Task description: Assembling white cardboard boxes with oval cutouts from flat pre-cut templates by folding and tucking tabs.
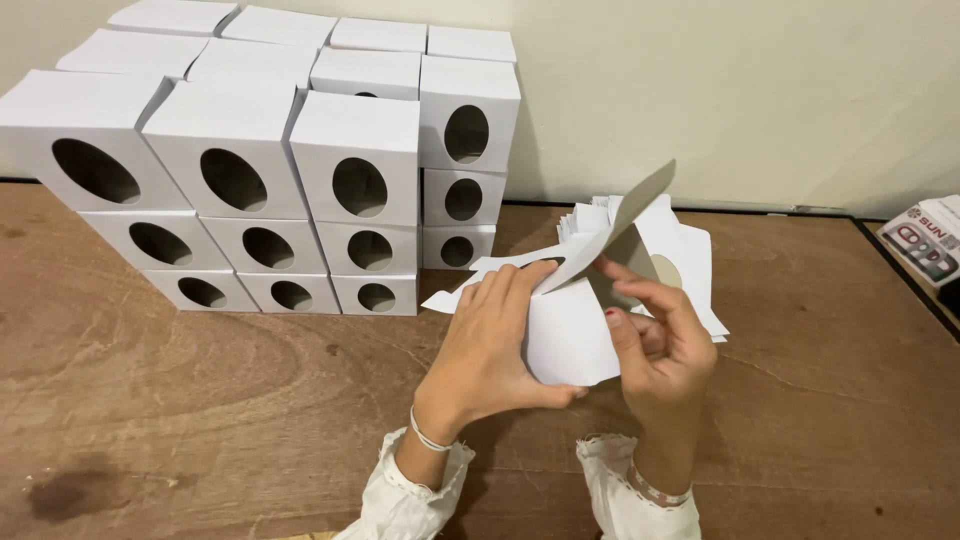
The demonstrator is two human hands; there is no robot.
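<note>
My left hand [492,340] and my right hand [660,345] both grip one flat white cardboard box blank [568,340] above the wooden table [200,400]. One panel of the blank is bent upward, its grey inner side [640,205] showing. The left fingers curl over the blank's top edge; the right thumb and fingers pinch its right side. Just behind the hands lies a stack of unfolded white blanks [690,245] with oval cut-outs.
Several assembled white boxes with oval holes [355,160] are stacked in rows at the back left against a pale wall. A small printed carton [930,240] sits at the right edge, past the table's dark rim.
</note>
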